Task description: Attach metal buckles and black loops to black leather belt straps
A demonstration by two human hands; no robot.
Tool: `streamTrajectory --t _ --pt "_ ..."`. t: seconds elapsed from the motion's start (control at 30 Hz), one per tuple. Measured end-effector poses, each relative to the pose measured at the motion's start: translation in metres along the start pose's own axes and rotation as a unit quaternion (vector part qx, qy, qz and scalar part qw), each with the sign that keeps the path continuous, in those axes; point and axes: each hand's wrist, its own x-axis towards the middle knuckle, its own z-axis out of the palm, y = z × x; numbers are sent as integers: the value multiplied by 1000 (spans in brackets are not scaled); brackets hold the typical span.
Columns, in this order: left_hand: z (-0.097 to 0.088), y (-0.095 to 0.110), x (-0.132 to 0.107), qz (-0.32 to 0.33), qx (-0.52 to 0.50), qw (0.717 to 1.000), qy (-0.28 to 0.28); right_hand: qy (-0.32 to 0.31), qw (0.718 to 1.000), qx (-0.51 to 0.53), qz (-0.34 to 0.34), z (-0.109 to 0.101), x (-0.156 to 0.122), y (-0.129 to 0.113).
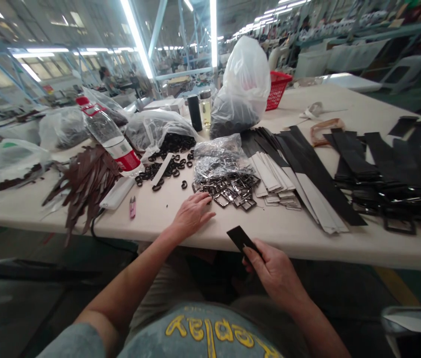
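My right hand [275, 268] pinches a short black strap [238, 237] between thumb and fingers, just over the table's front edge. My left hand [193, 214] rests on the table with its fingers stretched out and thumb apart. Its fingertips reach the near edge of a heap of dark metal rectangular buckles [234, 191], which spill from a clear plastic bag [219, 156]. Whether the fingertips touch a buckle I cannot tell. To the right of the heap lie stacked pale-backed strips [273, 171] and long black strips [320, 174].
Black loops [176, 173], brown strips [91, 174] and pink thread snips [132, 207] lie to the left. A plastic bottle [113, 139] tilts over there. Straps with buckles [381, 184] pile up at right. Behind stand a full white bag [245, 84] and a red basket [278, 89].
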Motion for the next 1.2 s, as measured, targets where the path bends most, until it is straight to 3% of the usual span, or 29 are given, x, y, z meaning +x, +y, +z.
streamTrajectory --t 0.1,0.27,0.47,0.67,0.77,0.83,1.0,1.2 --pt "5 -16 5 27 46 999 3 5 1000 3 4 2 2 3" --pt "4 -31 18 0 70 997 35 6 1000 13 10 5 3 9" --pt "2 -36 29 -32 90 994 49 1 999 43 14 7 1 11" --pt "-6 -36 31 -76 85 990 79 -23 986 162 24 3 3 5" --pt "-12 -23 27 -88 21 991 100 -40 971 232 40 -1 5 1" --pt "-16 -9 24 -109 -99 982 118 -61 955 284 57 -5 5 -3" --pt "-20 35 17 -161 -434 880 109 -136 915 371 75 -8 9 -21" --pt "-24 77 6 -181 -619 758 95 -188 840 500 90 -5 23 -40"
